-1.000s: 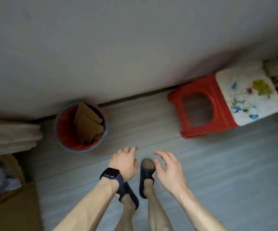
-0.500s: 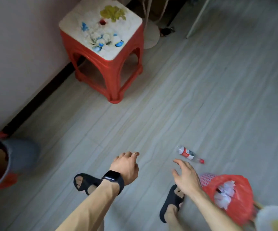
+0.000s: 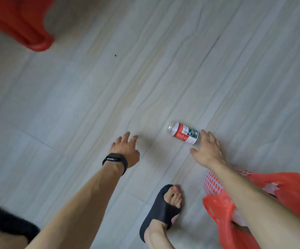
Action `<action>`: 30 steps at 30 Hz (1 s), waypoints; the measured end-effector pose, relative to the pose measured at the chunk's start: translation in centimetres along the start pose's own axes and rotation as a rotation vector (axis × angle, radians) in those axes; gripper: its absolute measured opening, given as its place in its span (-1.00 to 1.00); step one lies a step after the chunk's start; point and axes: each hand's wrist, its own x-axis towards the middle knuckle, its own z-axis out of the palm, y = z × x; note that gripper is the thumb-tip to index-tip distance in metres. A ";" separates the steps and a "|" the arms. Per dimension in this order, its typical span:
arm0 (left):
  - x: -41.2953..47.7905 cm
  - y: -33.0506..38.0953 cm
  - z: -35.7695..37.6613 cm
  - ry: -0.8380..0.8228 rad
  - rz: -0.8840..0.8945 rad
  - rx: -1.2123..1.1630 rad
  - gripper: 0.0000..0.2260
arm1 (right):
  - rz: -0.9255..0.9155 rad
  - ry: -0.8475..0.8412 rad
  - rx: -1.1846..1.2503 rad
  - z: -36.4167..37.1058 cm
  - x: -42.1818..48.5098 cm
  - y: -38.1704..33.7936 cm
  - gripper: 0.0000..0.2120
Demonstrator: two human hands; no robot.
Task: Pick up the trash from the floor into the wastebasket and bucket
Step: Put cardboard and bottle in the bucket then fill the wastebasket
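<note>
A small clear plastic bottle (image 3: 182, 133) with a red and white label lies on its side on the pale floor. My right hand (image 3: 208, 149) hovers just right of it with fingers spread, fingertips over the bottle's cap end, holding nothing. My left hand (image 3: 126, 150), with a black watch on the wrist, is open and empty to the left of the bottle, well apart from it. The pink mesh wastebasket (image 3: 212, 182), lined with a red plastic bag (image 3: 221, 212), stands at lower right, partly hidden under my right forearm. The bucket is out of view.
A leg of the red plastic stool (image 3: 27, 27) fills the top left corner. My foot in a black slide sandal (image 3: 160, 209) stands just left of the wastebasket. Grey wood-look floor tiles stretch across the upper and right parts of the view.
The view has swung from the bucket by the wall to the floor near the wastebasket. My right hand has reached forward to the bottle; the bottle looks larger and closer.
</note>
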 end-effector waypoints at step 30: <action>-29.8 -51.9 -10.3 0.188 -0.442 -0.527 -0.56 | -0.665 -0.203 -0.234 3.4 -37.5 -62.1 -0.32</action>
